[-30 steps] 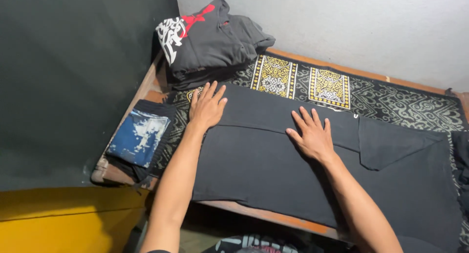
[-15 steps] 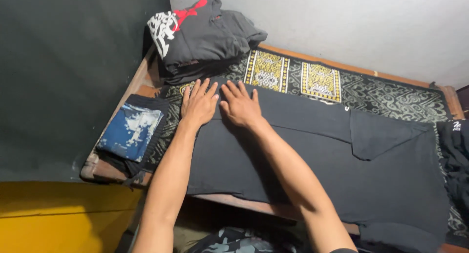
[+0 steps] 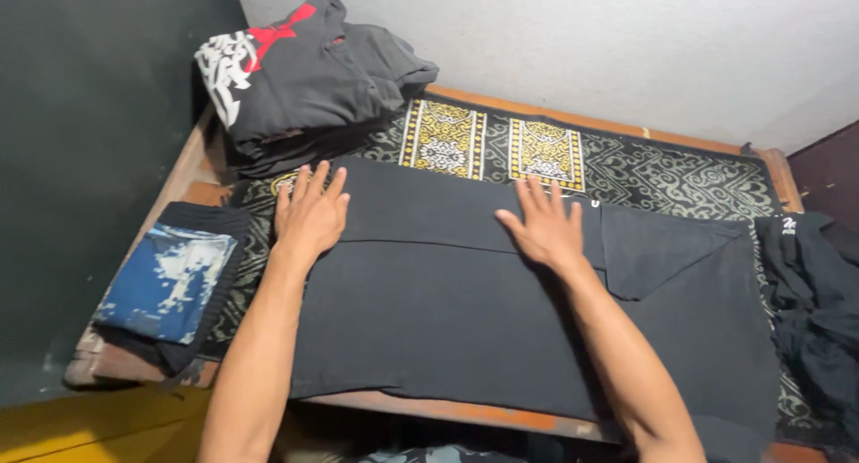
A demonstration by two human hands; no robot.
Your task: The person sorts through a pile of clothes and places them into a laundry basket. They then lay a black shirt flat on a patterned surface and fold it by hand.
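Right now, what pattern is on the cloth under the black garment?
Head view: the dark patterned mat has pale scrollwork with yellow ornamental panels.

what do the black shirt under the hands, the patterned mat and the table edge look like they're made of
Black shirt: soft matte knit, likely cotton; it lies limp and holds flat folds. Patterned mat: thin woven or printed cloth, dull, with yellow panels. Table edge: probably wood, orange-brown, worn finish.

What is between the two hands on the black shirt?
Only bare black shirt lies between the left hand and the right hand, seen in the head view.
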